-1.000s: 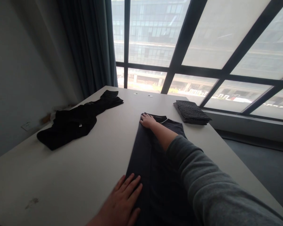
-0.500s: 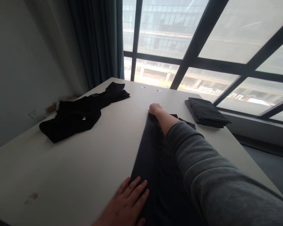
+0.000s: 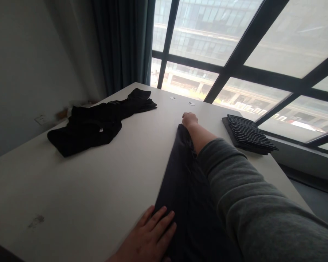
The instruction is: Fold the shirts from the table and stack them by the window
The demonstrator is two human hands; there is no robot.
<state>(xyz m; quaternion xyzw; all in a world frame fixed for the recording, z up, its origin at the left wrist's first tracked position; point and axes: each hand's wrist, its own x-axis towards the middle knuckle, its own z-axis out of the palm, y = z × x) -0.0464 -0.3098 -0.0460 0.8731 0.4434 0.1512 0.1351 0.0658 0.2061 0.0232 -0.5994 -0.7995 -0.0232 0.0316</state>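
A long dark garment [image 3: 177,182] lies on the white table [image 3: 98,203], stretching away from me. Fingers spread, my left hand [image 3: 150,233] rests flat on its near left edge. My right hand [image 3: 190,118] is closed at the garment's far end, where the cloth is gathered; its fingertips are partly hidden. My grey-sleeved right forearm covers much of the garment's right side, so its exact kind cannot be told.
Left on the table lies a crumpled black garment [image 3: 98,123]. A folded striped cloth [image 3: 250,133] sits on dark fabric at the right. Two small white discs [image 3: 191,103] are near the far edge. Behind stand a dark curtain [image 3: 123,43] and large windows.
My right hand has shifted slightly farther away and right, and the garment's far end looks more bunched. Black cloth beyond my right forearm no longer shows. My left hand stays flat; the view has turned slightly.
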